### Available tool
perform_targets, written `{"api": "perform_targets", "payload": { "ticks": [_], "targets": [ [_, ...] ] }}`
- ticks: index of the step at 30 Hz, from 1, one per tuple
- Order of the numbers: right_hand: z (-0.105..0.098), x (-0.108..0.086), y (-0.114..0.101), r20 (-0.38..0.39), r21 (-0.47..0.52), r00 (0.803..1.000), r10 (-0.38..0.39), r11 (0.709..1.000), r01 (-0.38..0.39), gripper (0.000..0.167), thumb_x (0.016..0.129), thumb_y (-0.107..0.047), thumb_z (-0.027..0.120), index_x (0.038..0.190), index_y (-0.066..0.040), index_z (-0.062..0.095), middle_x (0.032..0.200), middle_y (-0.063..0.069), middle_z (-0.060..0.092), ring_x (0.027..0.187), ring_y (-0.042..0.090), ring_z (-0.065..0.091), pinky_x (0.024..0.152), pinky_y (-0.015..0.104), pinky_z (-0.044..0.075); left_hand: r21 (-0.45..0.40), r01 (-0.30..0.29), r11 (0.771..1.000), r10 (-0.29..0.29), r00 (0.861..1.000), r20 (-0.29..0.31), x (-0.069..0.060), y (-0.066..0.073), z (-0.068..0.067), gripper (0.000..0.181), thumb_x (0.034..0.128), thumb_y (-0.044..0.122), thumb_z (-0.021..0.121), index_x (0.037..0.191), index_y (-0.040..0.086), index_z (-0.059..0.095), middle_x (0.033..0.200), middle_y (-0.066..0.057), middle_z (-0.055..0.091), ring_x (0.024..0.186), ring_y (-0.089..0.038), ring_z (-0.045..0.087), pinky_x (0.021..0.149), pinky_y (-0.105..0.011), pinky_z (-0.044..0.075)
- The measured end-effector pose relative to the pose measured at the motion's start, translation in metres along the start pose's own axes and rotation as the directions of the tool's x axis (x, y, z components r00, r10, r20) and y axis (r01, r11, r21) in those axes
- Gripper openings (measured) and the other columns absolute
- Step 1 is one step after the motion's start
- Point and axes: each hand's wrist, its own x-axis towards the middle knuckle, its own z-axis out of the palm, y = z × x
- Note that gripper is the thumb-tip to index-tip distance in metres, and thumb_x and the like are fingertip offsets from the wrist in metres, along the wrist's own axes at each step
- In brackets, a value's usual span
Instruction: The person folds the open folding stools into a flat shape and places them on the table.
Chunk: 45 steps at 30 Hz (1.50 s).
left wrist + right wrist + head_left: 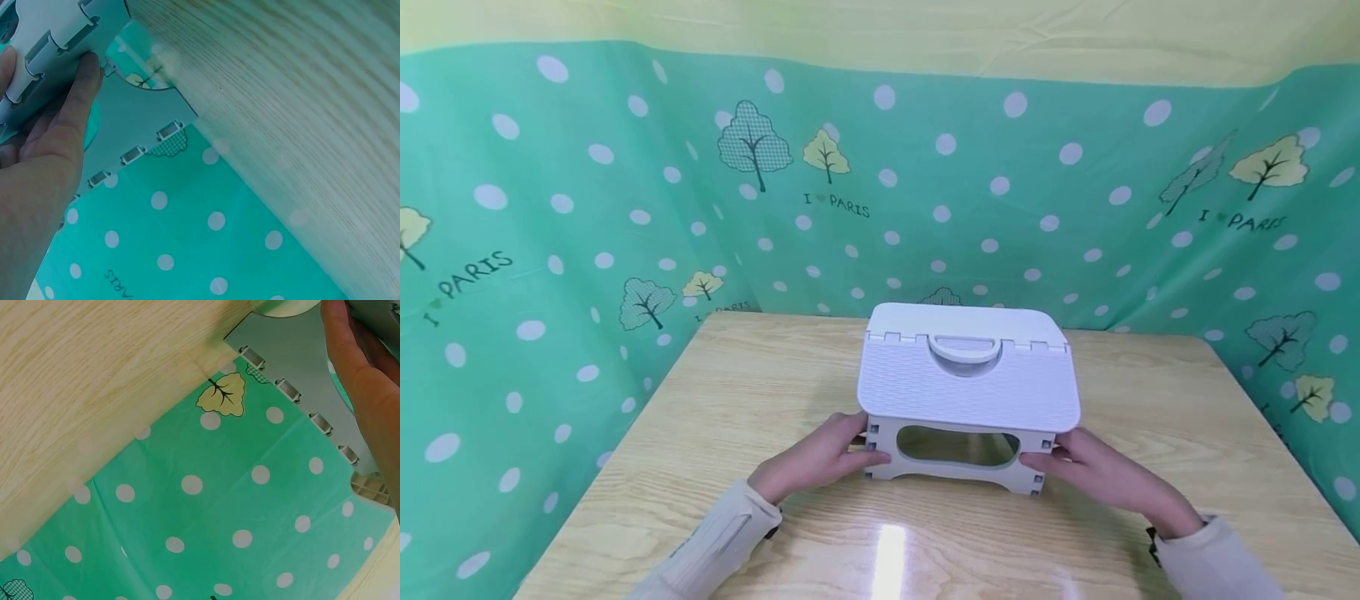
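Observation:
A white folding stool (970,392) stands upright on the table, its handle (964,352) lying in a cut-out of the textured top. My left hand (823,454) grips the left side of its front leg panel (958,473), thumb in front and the other fingers behind. The right hand (1097,471) holds the panel's right side likewise, some fingers hidden behind it. In the left wrist view, the left fingers (78,103) lie against the hinged panel edge. Only part of the right hand (365,381) shows in the right wrist view, beside a grey-looking leg panel (294,347).
The wood-grain table (760,358) extends around the stool, with a bright light reflection at its front. A green dotted cloth (820,250) printed with trees hangs behind the table and along both sides.

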Motion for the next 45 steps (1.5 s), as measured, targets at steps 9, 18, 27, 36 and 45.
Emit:
{"api": "perform_targets", "payload": {
  "ticks": [9, 18, 27, 36, 45],
  "targets": [
    [-0.0013, -0.0003, 0.0007, -0.007, 0.005, 1.0, 0.013, 1.0, -0.013, 0.057, 0.101, -0.021, 0.061, 0.151, -0.02, 0.033, 0.144, 0.01, 0.044, 0.104, 0.014, 0.051, 0.073, 0.029, 0.053, -0.011, 0.019, 1.0, -0.019, 1.0, 0.007, 0.002, 0.0, 0.0011, 0.055, 0.0981, 0.043, 0.061, 0.146, 0.023, 0.041, 0.127, -0.004, 0.067, 0.108, -0.005, 0.063, 0.09, -0.026, 0.053],
    [0.0006, 0.0009, 0.0034, 0.002, 0.008, 1.0, -0.008, 1.0, 0.008, 0.057, 0.101, -0.02, 0.06, 0.152, -0.021, 0.034, 0.144, 0.01, 0.045, 0.101, 0.015, 0.051, 0.072, 0.029, 0.052, -0.015, 0.026, 1.0, -0.026, 1.0, 0.003, -0.0004, -0.0018, 0.0016, 0.057, 0.0978, 0.042, 0.062, 0.147, 0.022, 0.041, 0.126, -0.005, 0.067, 0.107, -0.006, 0.064, 0.089, -0.026, 0.054],
    [0.0013, 0.0012, 0.0051, 0.013, 0.015, 1.0, -0.021, 1.0, 0.02, 0.06, 0.101, -0.02, 0.06, 0.153, -0.032, 0.03, 0.152, 0.006, 0.037, 0.122, 0.012, 0.045, 0.087, 0.027, 0.05, -0.028, 0.022, 0.999, -0.022, 1.0, 0.007, -0.0002, -0.0031, 0.0018, 0.056, 0.0979, 0.041, 0.062, 0.146, 0.024, 0.041, 0.127, -0.005, 0.067, 0.107, -0.006, 0.064, 0.089, -0.027, 0.054],
    [0.0003, 0.0019, 0.0055, 0.016, 0.015, 1.0, -0.018, 1.0, 0.018, 0.063, 0.102, -0.02, 0.06, 0.153, -0.035, 0.028, 0.155, 0.003, 0.034, 0.128, 0.009, 0.041, 0.091, 0.028, 0.049, -0.023, 0.011, 1.0, -0.011, 1.0, 0.003, 0.0002, -0.0025, 0.0008, 0.057, 0.0978, 0.04, 0.063, 0.147, 0.023, 0.039, 0.127, -0.006, 0.067, 0.107, -0.006, 0.064, 0.09, -0.028, 0.054],
    [0.0004, 0.001, 0.0056, 0.012, 0.003, 1.0, -0.023, 1.0, 0.023, 0.063, 0.102, -0.02, 0.059, 0.153, -0.035, 0.027, 0.155, 0.004, 0.033, 0.132, 0.006, 0.038, 0.094, 0.027, 0.048, -0.012, 0.009, 1.0, -0.009, 1.0, 0.01, 0.0004, -0.0018, 0.0006, 0.056, 0.0984, 0.041, 0.061, 0.147, 0.021, 0.041, 0.125, -0.005, 0.068, 0.106, -0.005, 0.064, 0.09, -0.028, 0.054]
  ]
}}
